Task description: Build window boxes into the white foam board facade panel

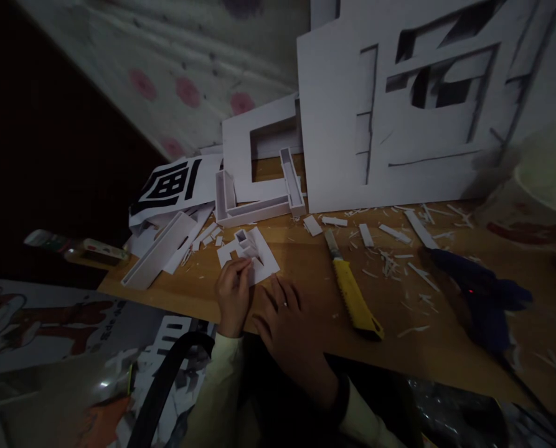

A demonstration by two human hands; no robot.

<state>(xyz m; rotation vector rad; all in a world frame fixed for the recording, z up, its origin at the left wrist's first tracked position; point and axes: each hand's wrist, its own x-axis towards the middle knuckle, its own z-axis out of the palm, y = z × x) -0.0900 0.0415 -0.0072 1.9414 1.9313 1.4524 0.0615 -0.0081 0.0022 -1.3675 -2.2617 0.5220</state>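
A small piece of white foam board (269, 256) with cut-outs lies on the table near its front edge. Little upright strips form a small box (243, 240) standing on it. My left hand (233, 295) is over the board's near left side, thumb and fingertips pinched together beside the upright strips. What sits between those fingertips is too small to make out. My right hand (289, 326) rests at the near right corner of the board, its fingers stretched out and apart, holding nothing. To the right of it lies a yellow utility knife (355, 295).
A blue glue gun (480, 289) with a red light lies at right, near a white bucket (539, 199). Foam scraps (390, 264) litter the wooden table (306, 311). Behind stand a large cut board (334, 137) and a built-up foam frame (254, 210). A bottle (75, 247) is at left.
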